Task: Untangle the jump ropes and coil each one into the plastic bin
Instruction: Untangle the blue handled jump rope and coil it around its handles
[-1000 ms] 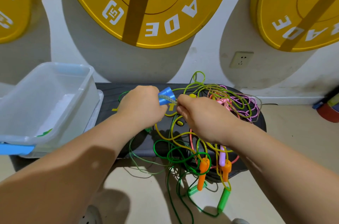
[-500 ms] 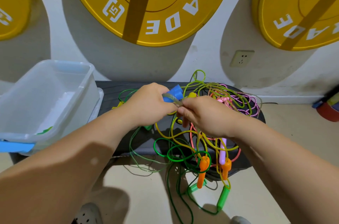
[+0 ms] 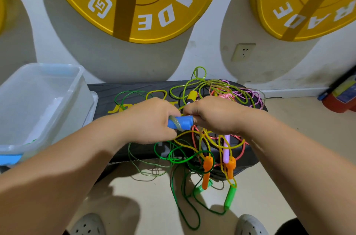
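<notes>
A tangle of jump ropes [image 3: 204, 138] in green, yellow, pink and red lies on a black step platform [image 3: 107, 88] and spills over its front edge. My left hand [image 3: 152, 119] is closed around a blue handle [image 3: 182, 122] with a clear cord wrapped over it. My right hand [image 3: 213, 114] touches the handle's right end and pinches the cord there. Two orange handles [image 3: 207, 171], a lilac handle [image 3: 226, 148] and green handles [image 3: 230, 197] hang below. A yellow handle [image 3: 191, 95] lies behind my hands. The clear plastic bin [image 3: 38, 104] stands to the left.
Yellow weight plates [image 3: 134, 3] hang on the wall behind, with a wall socket [image 3: 243, 52] between them. Red and blue gear [image 3: 341, 96] sits on the floor at far right. My grey shoes [image 3: 88, 224] stand on the beige floor below the ropes.
Both hands have come nearer to me and lower with the blue handle. The handle has turned from pointing up and away to lying level, with cord wound across it.
</notes>
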